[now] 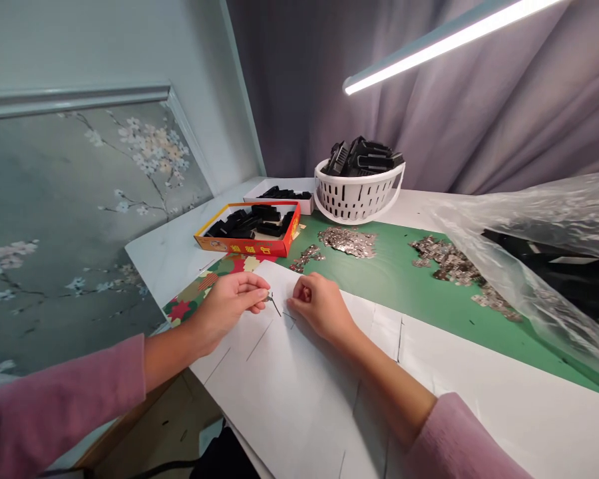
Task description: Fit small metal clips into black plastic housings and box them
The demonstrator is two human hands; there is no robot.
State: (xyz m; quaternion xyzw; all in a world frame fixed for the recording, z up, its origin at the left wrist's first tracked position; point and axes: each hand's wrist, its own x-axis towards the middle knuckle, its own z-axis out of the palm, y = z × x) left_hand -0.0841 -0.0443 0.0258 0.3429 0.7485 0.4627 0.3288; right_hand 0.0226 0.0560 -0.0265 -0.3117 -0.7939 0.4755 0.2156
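Thumb and fingers of my left hand [233, 303] pinch a small metal piece [268, 298]. A thin black strip [276, 306] shows right at its edge; whether the two are joined I cannot tell. My right hand [319, 303] is a short way to the right, its fingers curled and thumb pressed in. Anything inside that grip is too small or hidden to make out. Both hands are over a white sheet [299, 372] with thin dark lines on it. Beyond them, small flat metal pieces [347, 241] lie in a heap, with a smaller cluster [307, 257] nearer my hands.
An orange-red box [244, 247] of black parts stands at the back left, a white box [307, 203] behind it. Next to them is a white basket [357, 199] piled with black parts. More metal pieces [449, 263] and a clear plastic bag [544, 206] lie right, on the green mat [394, 266].
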